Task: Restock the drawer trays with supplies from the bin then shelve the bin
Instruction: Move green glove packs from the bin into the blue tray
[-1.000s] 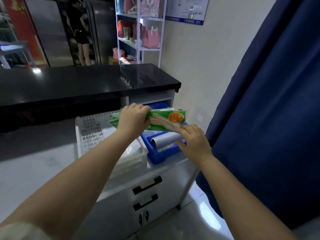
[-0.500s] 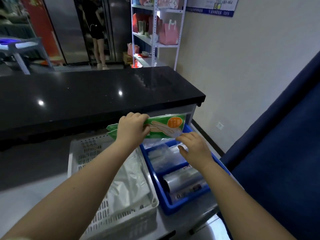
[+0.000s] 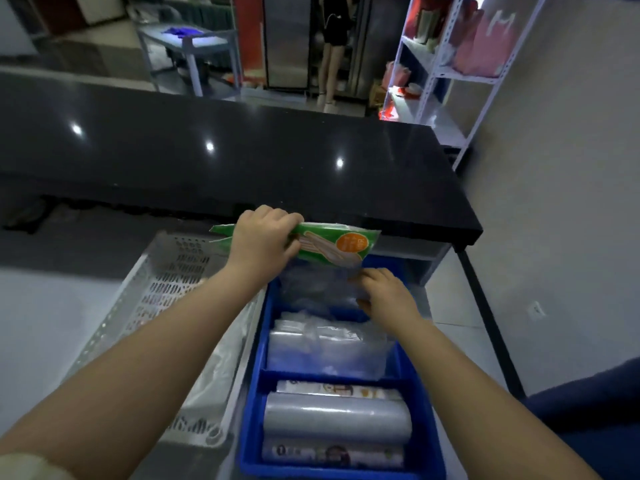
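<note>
- Head view: the left hand [image 3: 261,239] is clenched around a flat green plastic packet with an orange round label [image 3: 332,245], held in the air over the far end of the blue plastic divided tray [image 3: 254,393].
- Head view: the right hand [image 3: 386,294] rests with loosely spread fingers on the clear plastic bags [image 3: 325,344] in the tray's far compartments; it grips nothing that can be seen.
- Head view: the white perforated plastic bin [image 3: 166,271] stands just left of the tray, clear bags inside; the grey wrapped rolls [image 3: 337,419] fill the tray's near compartment.
- Risk, as a judgement: the slippery bags may bulge up and keep the packet from seating flat; held by one end, the packet may sag and snag on the tray's rim.
- Writing: the orange label and roll wrappers carry print too blurred to read.
</note>
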Demonstrator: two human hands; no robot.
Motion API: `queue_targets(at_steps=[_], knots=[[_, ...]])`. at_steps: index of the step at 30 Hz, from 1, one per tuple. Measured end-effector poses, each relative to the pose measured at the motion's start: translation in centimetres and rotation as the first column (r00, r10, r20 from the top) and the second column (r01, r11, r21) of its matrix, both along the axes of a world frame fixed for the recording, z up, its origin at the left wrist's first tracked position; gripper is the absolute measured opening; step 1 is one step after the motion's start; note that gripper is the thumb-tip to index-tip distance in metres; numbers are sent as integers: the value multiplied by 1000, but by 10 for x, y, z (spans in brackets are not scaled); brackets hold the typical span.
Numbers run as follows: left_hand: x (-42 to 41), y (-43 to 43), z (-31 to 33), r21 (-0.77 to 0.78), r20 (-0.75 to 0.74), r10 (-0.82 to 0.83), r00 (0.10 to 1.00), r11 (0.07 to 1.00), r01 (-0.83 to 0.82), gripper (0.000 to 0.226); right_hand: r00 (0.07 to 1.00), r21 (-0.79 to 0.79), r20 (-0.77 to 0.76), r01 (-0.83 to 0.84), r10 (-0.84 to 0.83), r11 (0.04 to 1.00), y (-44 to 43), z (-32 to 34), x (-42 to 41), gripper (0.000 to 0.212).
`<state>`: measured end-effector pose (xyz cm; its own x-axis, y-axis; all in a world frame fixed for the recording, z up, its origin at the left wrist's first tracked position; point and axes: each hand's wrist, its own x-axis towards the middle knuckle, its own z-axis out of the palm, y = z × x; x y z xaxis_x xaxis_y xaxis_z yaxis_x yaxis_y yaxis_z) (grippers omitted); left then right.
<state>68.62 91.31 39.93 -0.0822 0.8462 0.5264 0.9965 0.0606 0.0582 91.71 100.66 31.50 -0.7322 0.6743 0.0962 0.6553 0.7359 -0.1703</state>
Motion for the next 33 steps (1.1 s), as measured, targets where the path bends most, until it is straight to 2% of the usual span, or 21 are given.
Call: queue_targets(at_steps=[5,8,12,19,22,26,29,33], knots=[[14,4,-7,-22,25,158,987,987,-157,30,988,-52,95,-116,120,992,36,-14,-3,42],[21,5,-9,-29,55,242,969,970,-241,30,976,-119,162,-126,145,985,41,-25,-12,52],[27,9,-8,-37,64,285,957,959,-283,30,986,-179,99,-115,134,977,41,-36,-13,56],[28,10,-9,-37,106,265,958,964,-263,32,983,-181,60,-162,175,970,25,-46,-2,52],[26,8,-12,-38,114,252,961,968,-249,32,966,-191,179,-152,186,970,29,-43,-11,66],[24,8,-13,-26,105,239,965,971,-238,32,918,-350,308,-135,250,927,32,-42,-33,76],[23,7,-15,-18,97,231,968,973,-230,32,896,-393,354,-118,268,912,36,-44,-36,81],[22,7,-14,-20,103,228,968,974,-227,32,906,-382,340,-114,254,917,37,-50,-40,63]])
